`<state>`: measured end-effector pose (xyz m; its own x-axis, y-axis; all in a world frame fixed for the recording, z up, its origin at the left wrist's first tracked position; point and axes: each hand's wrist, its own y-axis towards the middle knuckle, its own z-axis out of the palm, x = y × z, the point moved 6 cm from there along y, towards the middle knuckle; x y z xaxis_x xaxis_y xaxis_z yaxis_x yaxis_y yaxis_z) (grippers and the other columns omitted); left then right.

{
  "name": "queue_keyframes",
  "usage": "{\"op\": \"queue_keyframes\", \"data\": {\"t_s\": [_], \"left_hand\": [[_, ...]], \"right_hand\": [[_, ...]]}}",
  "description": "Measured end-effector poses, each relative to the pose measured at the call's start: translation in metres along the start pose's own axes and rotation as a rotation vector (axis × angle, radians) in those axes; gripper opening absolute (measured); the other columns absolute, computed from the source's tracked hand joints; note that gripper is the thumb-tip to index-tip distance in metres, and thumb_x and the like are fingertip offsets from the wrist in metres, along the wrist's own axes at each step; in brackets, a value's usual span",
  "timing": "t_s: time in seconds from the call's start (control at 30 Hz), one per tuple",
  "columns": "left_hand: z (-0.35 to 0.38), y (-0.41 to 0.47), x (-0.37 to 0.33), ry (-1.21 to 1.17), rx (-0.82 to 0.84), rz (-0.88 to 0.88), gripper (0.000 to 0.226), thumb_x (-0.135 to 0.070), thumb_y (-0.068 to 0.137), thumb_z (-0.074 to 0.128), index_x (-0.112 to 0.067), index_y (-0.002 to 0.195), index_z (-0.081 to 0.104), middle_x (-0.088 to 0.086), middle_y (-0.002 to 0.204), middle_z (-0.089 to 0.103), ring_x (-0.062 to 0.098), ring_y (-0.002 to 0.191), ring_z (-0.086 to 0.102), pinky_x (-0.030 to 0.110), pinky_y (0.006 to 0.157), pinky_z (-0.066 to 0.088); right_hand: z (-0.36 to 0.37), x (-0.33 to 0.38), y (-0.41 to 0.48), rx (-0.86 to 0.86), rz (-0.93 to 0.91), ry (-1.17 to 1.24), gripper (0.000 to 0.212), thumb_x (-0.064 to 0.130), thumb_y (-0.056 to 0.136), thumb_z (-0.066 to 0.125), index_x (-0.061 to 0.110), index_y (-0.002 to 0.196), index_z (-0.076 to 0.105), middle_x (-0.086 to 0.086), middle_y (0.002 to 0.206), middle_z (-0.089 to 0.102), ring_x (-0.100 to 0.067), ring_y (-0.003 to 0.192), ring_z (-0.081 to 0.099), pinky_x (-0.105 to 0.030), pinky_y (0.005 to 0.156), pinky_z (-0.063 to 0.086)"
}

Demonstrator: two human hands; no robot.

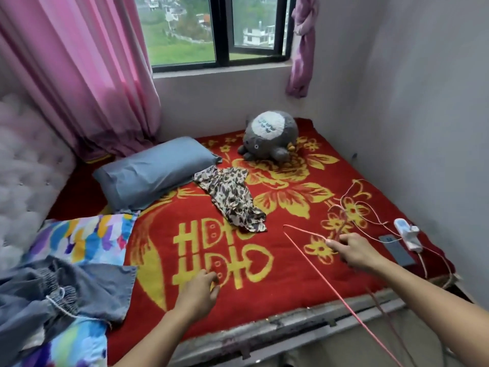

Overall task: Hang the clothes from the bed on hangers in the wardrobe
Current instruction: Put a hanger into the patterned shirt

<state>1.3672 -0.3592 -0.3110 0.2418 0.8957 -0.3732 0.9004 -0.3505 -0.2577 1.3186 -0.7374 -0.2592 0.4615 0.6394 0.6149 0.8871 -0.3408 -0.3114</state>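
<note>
Head: right hand grips pink hanger; blanket reads 囍.

Grey plush toy near window, blue pillow beside pink curtain, white power strip by grey wall

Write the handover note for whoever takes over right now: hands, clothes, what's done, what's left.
Right hand grips a pink wire hanger, possibly more than one, above the bed.
Left hand hovers over the bed, fingers loosely curled, holding nothing.
Leopard-print garment lies crumpled mid-bed. Denim garment lies at the near left, partly on a colourful pillow.
Done: hanger in hand, nothing on it yet.
Left: put each garment on a hanger and hang it in the wardrobe, which is out of view.
</note>
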Motion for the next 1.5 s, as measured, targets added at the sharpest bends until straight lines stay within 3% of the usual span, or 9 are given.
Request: {"op": "queue_keyframes", "data": {"t_s": [0.1,0.27,0.57,0.8,0.9,1.07,1.17,1.33,1.5], "left_hand": [[0.013,0.045,0.002,0.004,0.065,-0.026,0.018,-0.037,0.096,0.047,-0.028,0.108,0.059,-0.009,0.103,0.052,0.011,0.088,0.055,0.03,0.081,0.049],[0.037,0.128,0.011,0.028,0.164,-0.14,0.014,-0.038,0.095,0.047,-0.033,0.101,0.058,-0.009,0.103,0.056,0.011,0.092,0.058,0.033,0.079,0.054],[0.125,0.281,0.021,0.01,0.309,-0.224,0.023,-0.033,0.096,0.045,-0.021,0.111,0.058,-0.003,0.107,0.055,0.017,0.097,0.057,0.034,0.081,0.049],[0.225,0.424,0.073,-0.282,0.174,-0.518,0.049,-0.044,0.093,0.052,-0.005,0.122,0.058,0.008,0.11,0.065,0.028,0.1,0.061,0.035,0.085,0.049],[0.252,0.478,0.088,-0.447,0.013,-0.708,0.057,-0.053,0.086,0.059,-0.003,0.112,0.058,0.011,0.104,0.064,0.031,0.095,0.059,0.034,0.077,0.045],[0.26,0.513,0.102,-0.608,-0.248,-0.899,0.01,-0.02,0.087,0.056,-0.01,0.087,0.06,0.006,0.087,0.063,0.028,0.075,0.055,0.028,0.064,0.043],[0.232,0.495,0.094,-0.524,-0.325,-0.66,0.023,-0.006,0.089,0.046,-0.011,0.066,0.045,0.0,0.064,0.046,0.019,0.058,0.039,0.027,0.049,0.027],[0.194,0.427,0.095,-0.441,-0.316,-0.282,0.01,0.0,0.079,0.046,-0.002,0.073,0.053,0.009,0.066,0.057,0.023,0.061,0.047,0.037,0.059,0.034],[0.172,0.365,0.105,-0.425,-0.281,-0.118,0.006,-0.004,0.076,0.052,-0.003,0.069,0.052,0.005,0.061,0.053,0.018,0.057,0.043,0.035,0.056,0.036]], "right_hand": [[0.008,-0.023,0.06,0.002,0.063,-0.059,0.049,0.046,0.093,0.055,0.009,0.061,0.06,-0.001,0.055,0.06,-0.02,0.053,0.057,-0.034,0.059,0.044],[0.043,-0.06,0.179,0.061,0.18,-0.079,0.041,0.046,0.095,0.05,0.018,0.066,0.059,-0.002,0.069,0.066,-0.027,0.074,0.065,-0.035,0.066,0.046],[0.128,-0.117,0.351,-0.032,0.348,0.313,0.033,0.032,0.098,0.049,0.012,0.083,0.07,-0.001,0.062,0.061,-0.018,0.049,0.055,-0.031,0.057,0.045],[0.217,-0.216,0.411,-0.077,0.531,0.489,0.038,0.033,0.101,0.045,0.009,0.08,0.066,-0.009,0.064,0.061,-0.009,0.042,0.058,-0.019,0.044,0.049],[0.24,-0.252,0.406,-0.035,0.613,0.365,0.042,0.041,0.099,0.046,0.011,0.078,0.066,-0.007,0.069,0.065,-0.018,0.055,0.062,-0.027,0.048,0.049],[0.243,-0.257,0.383,0.081,0.447,-0.057,0.045,0.052,0.095,0.043,0.019,0.074,0.067,0.003,0.069,0.07,-0.019,0.065,0.069,-0.04,0.073,0.055],[0.229,-0.223,0.379,0.047,0.331,-0.337,0.045,0.059,0.091,0.04,0.025,0.082,0.068,-0.005,0.078,0.07,-0.031,0.08,0.067,-0.04,0.072,0.051],[0.242,-0.098,0.418,0.0,-0.065,-0.286,0.018,0.038,0.086,0.06,0.032,0.102,0.067,0.003,0.1,0.07,-0.029,0.093,0.066,-0.04,0.075,0.053],[0.297,0.049,0.433,0.06,-0.562,-0.393,0.066,0.018,0.083,0.063,0.031,0.143,0.039,0.0,0.132,0.048,-0.023,0.117,0.049,-0.04,0.072,0.054]]}}
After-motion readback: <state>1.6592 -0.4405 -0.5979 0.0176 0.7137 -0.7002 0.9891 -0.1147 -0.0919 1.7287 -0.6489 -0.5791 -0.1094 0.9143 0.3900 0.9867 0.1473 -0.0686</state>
